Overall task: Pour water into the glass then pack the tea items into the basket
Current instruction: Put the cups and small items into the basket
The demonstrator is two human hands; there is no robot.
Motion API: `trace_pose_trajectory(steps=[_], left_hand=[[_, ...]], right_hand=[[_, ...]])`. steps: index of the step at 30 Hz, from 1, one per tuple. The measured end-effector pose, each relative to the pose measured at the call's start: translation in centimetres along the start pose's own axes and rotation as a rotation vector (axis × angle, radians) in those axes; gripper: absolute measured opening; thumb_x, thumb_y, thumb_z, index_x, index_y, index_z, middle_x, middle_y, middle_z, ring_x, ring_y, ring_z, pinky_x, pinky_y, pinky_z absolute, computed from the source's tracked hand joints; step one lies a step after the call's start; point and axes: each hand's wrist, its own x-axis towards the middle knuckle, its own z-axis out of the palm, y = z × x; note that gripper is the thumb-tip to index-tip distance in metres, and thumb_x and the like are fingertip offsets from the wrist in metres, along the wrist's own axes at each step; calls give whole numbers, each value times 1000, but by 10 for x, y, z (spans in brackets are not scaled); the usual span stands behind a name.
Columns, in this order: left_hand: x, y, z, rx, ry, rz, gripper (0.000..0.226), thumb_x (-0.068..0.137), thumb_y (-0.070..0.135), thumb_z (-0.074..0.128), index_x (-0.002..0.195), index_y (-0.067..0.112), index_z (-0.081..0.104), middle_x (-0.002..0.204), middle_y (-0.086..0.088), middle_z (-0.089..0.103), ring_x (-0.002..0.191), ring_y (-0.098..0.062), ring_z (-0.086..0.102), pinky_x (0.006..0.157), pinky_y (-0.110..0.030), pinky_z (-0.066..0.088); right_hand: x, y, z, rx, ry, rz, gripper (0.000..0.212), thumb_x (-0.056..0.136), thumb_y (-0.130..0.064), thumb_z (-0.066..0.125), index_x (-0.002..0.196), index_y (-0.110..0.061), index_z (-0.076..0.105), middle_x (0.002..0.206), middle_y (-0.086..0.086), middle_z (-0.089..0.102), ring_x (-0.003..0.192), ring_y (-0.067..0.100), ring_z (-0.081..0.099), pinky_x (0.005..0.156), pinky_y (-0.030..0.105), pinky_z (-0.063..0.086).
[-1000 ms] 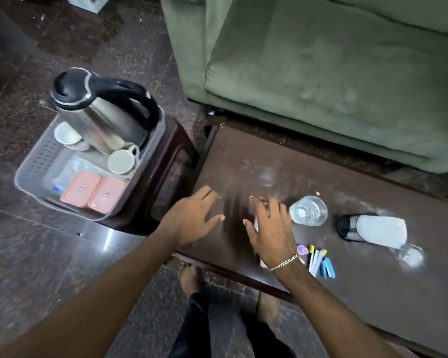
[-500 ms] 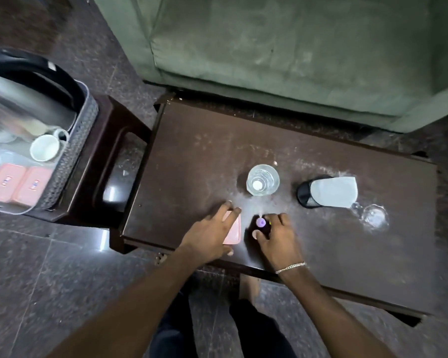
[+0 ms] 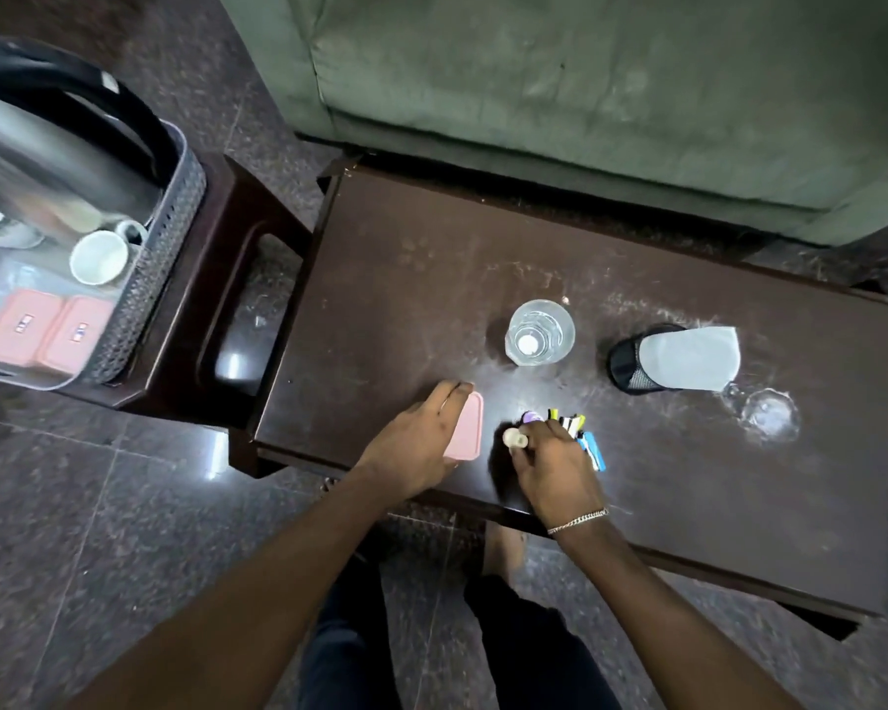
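Left hand (image 3: pixel 421 443) palm down, fingers spread and flat over flat pink rectangular plastic container (image 3: pixel 466 433), resting on it; closed grip not clear. Right hand (image 3: pixel 554 466) just right of that container, knuckles up, fingers curled, thumb and forefinger pinching small cream round cap-like piece (image 3: pixel 514 439). Both forearms bare, extended forward; chain bracelet on right wrist.

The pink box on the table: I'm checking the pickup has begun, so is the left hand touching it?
Touching. In the head view the left hand lies over the pink box, its fingers across the lid with no gap showing.
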Motion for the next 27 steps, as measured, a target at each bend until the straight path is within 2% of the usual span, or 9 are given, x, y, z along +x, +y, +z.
trace_pose_trajectory(steps=[6, 9, 11, 13, 15, 17, 19, 22, 27], left_hand=[[-46, -45, -76, -12, 128, 23, 100, 79, 19, 80, 162, 19, 25, 167, 3, 25, 142, -25, 49, 109, -33, 43], [-78, -82, -130, -14, 172, -8, 103, 73, 17, 82, 160, 19, 28, 167, 2, 28, 143, -27, 49, 113, -37, 45], [-99, -110, -163, -18, 205, -23, 104, 70, 18, 83, 157, 25, 26, 166, 5, 28, 143, -27, 50, 110, -42, 49], [-123, -143, -194, 0, 246, -41, 106, 68, 16, 85, 155, 29, 25, 165, 7, 28, 144, -25, 49, 112, -35, 46], [-144, -175, -220, 15, 263, -88, 107, 68, 15, 88, 154, 31, 26, 164, 10, 28, 139, -25, 53, 104, -31, 46], [-165, -210, -245, 30, 276, -144, 107, 66, 16, 91, 154, 30, 30, 161, 12, 29, 130, -26, 59, 96, -34, 50], [-185, -246, -266, 78, 279, -190, 108, 64, 13, 92, 154, 27, 34, 160, 9, 32, 131, -27, 58, 98, -34, 50], [-206, -299, -290, 146, 235, -228, 105, 65, 8, 93, 155, 21, 39, 161, 0, 36, 135, -29, 57, 104, -37, 49], [-212, -364, -309, 217, 120, -241, 104, 72, 10, 90, 160, 23, 35, 165, 3, 33, 134, -26, 58, 98, -30, 49]], right_hand=[[5, -80, -31, 175, 128, -102, 11, 87, -16, 74, 97, -11, 73, 96, 8, 70, 86, 31, 68, 77, 40, 52], [13, -140, -36, 229, 135, -201, 8, 87, -17, 75, 94, -13, 72, 89, 3, 68, 78, 24, 64, 74, 38, 52], [20, -180, -36, 269, 138, -263, 9, 86, -16, 76, 94, -15, 73, 85, -2, 65, 72, 15, 59, 72, 33, 50], [26, -223, -33, 302, 125, -315, 10, 86, -17, 76, 96, -17, 73, 86, -7, 61, 71, 10, 55, 71, 28, 48], [32, -260, -29, 326, 102, -367, 11, 86, -18, 75, 97, -18, 72, 88, -8, 60, 72, 11, 58, 71, 26, 48], [38, -299, -22, 348, 90, -422, 11, 86, -17, 75, 96, -17, 72, 89, -8, 60, 74, 10, 57, 73, 25, 46], [41, -336, -14, 365, 80, -464, 11, 85, -16, 75, 96, -16, 72, 90, -5, 62, 75, 12, 57, 73, 24, 45], [46, -387, 7, 352, 32, -496, 12, 86, -17, 73, 98, -13, 72, 95, 4, 66, 80, 23, 64, 78, 34, 50], [60, -439, 48, 256, 2, -532, 15, 87, -17, 70, 98, -8, 69, 94, 11, 66, 83, 32, 65, 75, 39, 53]])
